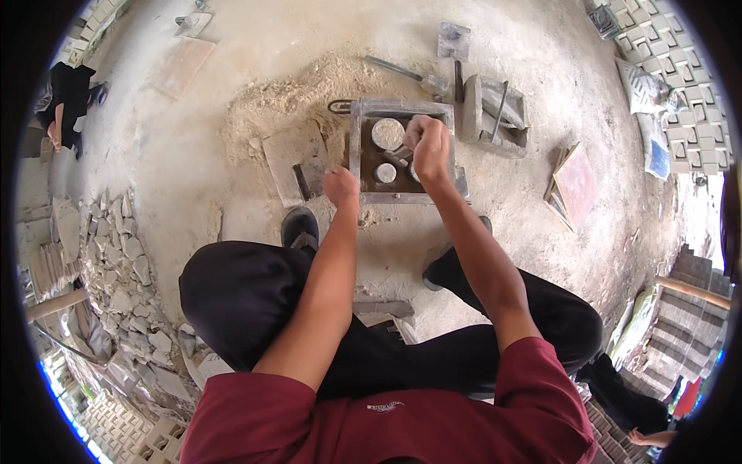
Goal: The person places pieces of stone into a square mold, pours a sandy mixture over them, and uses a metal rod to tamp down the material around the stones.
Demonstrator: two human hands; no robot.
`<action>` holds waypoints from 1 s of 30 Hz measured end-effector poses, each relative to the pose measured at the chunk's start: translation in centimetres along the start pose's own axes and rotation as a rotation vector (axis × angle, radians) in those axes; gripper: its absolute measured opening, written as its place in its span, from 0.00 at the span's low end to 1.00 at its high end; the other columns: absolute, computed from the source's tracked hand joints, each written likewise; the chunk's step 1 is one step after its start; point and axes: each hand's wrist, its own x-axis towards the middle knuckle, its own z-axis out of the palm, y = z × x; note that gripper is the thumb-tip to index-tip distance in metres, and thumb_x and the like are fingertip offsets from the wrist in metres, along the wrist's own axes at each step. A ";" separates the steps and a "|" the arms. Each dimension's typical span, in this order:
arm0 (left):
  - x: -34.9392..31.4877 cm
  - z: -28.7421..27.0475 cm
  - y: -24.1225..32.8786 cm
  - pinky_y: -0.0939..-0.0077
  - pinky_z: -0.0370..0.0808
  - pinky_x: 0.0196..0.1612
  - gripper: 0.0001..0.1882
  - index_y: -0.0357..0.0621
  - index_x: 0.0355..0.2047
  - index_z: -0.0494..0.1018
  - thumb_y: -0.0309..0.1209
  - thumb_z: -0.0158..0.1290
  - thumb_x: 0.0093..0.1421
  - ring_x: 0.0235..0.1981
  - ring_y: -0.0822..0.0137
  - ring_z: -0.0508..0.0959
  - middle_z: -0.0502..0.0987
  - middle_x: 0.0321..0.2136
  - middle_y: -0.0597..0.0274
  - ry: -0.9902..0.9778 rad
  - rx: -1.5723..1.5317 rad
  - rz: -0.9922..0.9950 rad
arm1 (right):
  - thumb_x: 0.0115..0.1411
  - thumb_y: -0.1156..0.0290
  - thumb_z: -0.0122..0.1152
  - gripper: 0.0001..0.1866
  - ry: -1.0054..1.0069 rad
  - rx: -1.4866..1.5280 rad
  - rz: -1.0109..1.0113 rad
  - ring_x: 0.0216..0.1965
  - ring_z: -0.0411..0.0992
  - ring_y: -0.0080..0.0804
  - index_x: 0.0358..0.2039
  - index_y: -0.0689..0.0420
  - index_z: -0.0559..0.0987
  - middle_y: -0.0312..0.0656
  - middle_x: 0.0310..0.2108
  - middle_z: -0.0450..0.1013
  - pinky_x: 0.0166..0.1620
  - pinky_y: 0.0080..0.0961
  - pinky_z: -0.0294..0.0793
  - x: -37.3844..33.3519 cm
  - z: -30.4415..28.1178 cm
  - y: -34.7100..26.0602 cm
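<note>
A rectangular grey frame (354, 143) lies on the ground between my feet. Inside it sit pale round discs, a larger one (387, 134) and a smaller one (385, 173), with a third partly covered by my arm. Dark bar-like pieces (396, 157) lie between them. My right hand (429, 143) is over the right part of the frame, fingers curled together; whatever they hold is hidden. My left hand (341, 186) is closed at the frame's near left side, and its fingertips do not show.
Loose sand (286, 100) is heaped beyond and left of the frame. A flat board (290, 155) lies left, a long-handled tool (402, 71) beyond. A grey box (495, 116) with tools and tilted boards (572, 185) are right. Broken pieces (120, 255) pile far left. Other people appear at the edges.
</note>
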 end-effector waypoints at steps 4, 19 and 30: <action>-0.3 -0.2 0.2 0.49 0.69 0.42 0.23 0.27 0.30 0.74 0.37 0.36 0.57 0.37 0.36 0.74 0.75 0.32 0.32 0.001 0.132 0.107 | 0.60 0.69 0.33 0.20 0.195 -0.020 0.039 0.15 0.48 0.18 0.11 0.58 0.57 0.32 0.10 0.53 0.18 0.23 0.47 -1.7 0.4 0.7; -1.7 -1.4 3.9 0.47 0.70 0.40 0.25 0.31 0.31 0.75 0.41 0.36 0.59 0.36 0.37 0.75 0.76 0.31 0.35 0.009 -0.002 -0.075 | 0.63 0.65 0.32 0.21 0.288 -0.023 0.209 0.17 0.50 0.21 0.12 0.54 0.55 0.31 0.12 0.52 0.22 0.22 0.49 -3.1 0.9 -1.7; -1.9 -2.1 3.3 0.48 0.72 0.38 0.26 0.34 0.29 0.76 0.42 0.33 0.62 0.33 0.39 0.76 0.76 0.28 0.38 0.026 0.154 0.167 | 0.63 0.64 0.34 0.23 0.201 0.027 0.031 0.15 0.53 0.19 0.11 0.56 0.59 0.31 0.11 0.54 0.19 0.21 0.51 -5.5 0.2 -1.5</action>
